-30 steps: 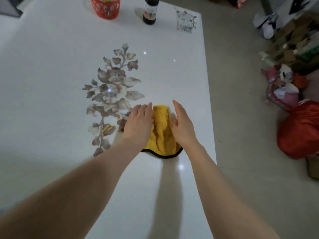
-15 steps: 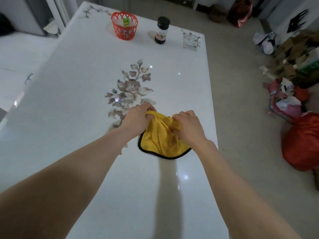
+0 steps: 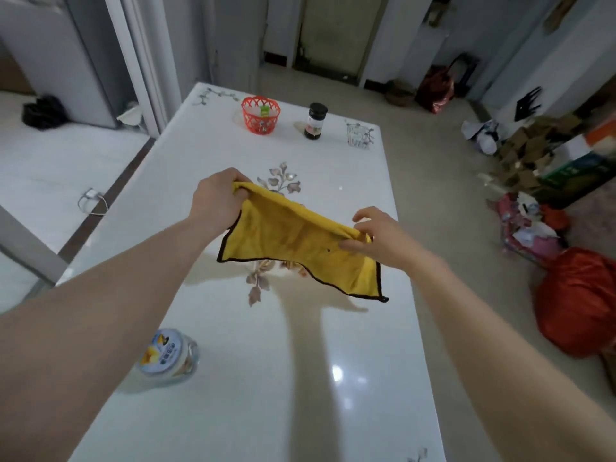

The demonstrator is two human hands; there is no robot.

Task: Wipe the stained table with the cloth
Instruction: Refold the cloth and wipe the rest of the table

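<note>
A yellow cloth [image 3: 293,241] with a black hem hangs spread out in the air above the middle of the glossy white table [image 3: 300,378]. My left hand [image 3: 216,201] pinches its upper left corner. My right hand [image 3: 376,235] grips its upper edge on the right, fingers partly spread. The cloth's lower edge droops toward the table's printed leaf pattern [image 3: 280,181], part of which it hides. I cannot make out any stain on the surface.
A clear jar with a blue and yellow label [image 3: 166,358] stands near my left forearm. At the far end are a red basket [image 3: 260,115], a dark jar [image 3: 315,121] and a small wire rack [image 3: 358,136]. Bags and boxes [image 3: 580,295] crowd the floor on the right.
Both hands have lifted the cloth off the table and pulled it open between them. The camera has tilted up, bringing the room and the near jar into view.
</note>
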